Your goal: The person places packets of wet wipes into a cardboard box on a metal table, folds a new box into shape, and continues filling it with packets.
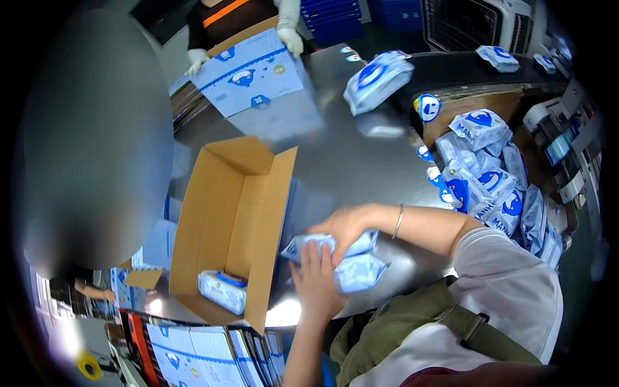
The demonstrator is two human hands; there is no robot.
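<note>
Several soft light-blue packs of wipes lie on the metal table in front of me, beside an upright cardboard box. My left hand (314, 274) rests on a pack of wipes (361, 271) group from the near side, its fingers stretched out and slightly apart. Bent over the same packs from the right, my right hand (345, 231) has its fingers curled down round one; they are partly blurred. The opened brown cardboard box (222, 206) stands just left of my hands. One pack with a blue lid (224, 291) lies inside at its near end.
Across the table a person in white gloves (291, 40) holds a printed light-blue carton (255, 80). A blurred pack (377, 80) is above the table at the far side. At right a bin (422, 132) holds many packs. Flattened cartons (193, 351) stand at lower left.
</note>
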